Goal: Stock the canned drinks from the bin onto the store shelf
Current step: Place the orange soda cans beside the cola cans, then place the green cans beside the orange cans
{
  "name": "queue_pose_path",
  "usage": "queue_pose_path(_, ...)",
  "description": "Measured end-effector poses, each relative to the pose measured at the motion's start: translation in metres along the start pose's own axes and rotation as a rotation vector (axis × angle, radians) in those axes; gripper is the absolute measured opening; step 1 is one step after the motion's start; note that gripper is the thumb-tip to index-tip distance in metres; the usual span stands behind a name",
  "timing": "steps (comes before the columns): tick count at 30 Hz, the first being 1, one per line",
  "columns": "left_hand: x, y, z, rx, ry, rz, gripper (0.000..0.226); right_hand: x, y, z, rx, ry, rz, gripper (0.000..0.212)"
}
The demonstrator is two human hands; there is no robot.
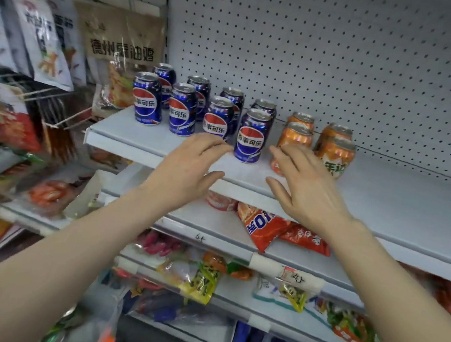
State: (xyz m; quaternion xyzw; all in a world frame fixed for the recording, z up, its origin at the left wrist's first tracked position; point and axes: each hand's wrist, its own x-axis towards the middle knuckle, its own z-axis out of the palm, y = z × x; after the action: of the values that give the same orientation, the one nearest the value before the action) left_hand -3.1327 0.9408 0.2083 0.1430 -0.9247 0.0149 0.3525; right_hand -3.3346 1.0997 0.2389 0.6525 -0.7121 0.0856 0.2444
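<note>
Several blue cola cans (249, 137) stand in two rows on the white store shelf (386, 190). To their right stand several orange soda cans (334, 153). My left hand (187, 169) hovers at the shelf's front edge, fingers spread, just left of the nearest blue can and holding nothing. My right hand (304, 186) is spread too, in front of the orange cans and covering the lower part of the front left one. It grips nothing. The bin is not in view.
A white pegboard wall (346, 57) backs the shelf. Snack bags (265, 229) lie on the lower shelves. More hanging snack packets (44, 40) fill the racks at left. The shelf stretch right of the orange cans is bare.
</note>
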Motion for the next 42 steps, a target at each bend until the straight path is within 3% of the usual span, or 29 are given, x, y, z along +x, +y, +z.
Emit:
queue_pose_path(6, -0.11, -0.05, -0.029, 0.021, -0.038, -0.11, 0.045, -0.014, -0.099, 0.049, 0.141, -0.008, -0.085, 0.048)
queue_pose_path(13, -0.272, -0.101, -0.031, 0.007, -0.153, -0.404, 0.042, -0.043, -0.234, 0.133, 0.371, -0.16, -0.194, 0.047)
queue_pose_path(20, -0.432, -0.105, -0.01, -0.007, -0.349, -0.917, 0.042, -0.057, -0.339, 0.226, 0.551, -0.48, -0.322, 0.05)
queue_pose_path(25, -0.506, -0.103, 0.018, 0.02, -0.46, -1.128, 0.041, -0.044, -0.397, 0.302, 0.606, -0.714, -0.424, 0.057)
queue_pose_path(30, -0.551, -0.127, 0.054, 0.074, -0.469, -1.207, 0.041, -0.021, -0.455, 0.389, 0.557, -0.798, -0.516, 0.054)
queue_pose_path(42, -0.597, -0.154, 0.103, 0.243, -0.506, -1.244, 0.033, 0.002, -0.578, 0.529, 0.373, -1.011, -0.519, 0.08)
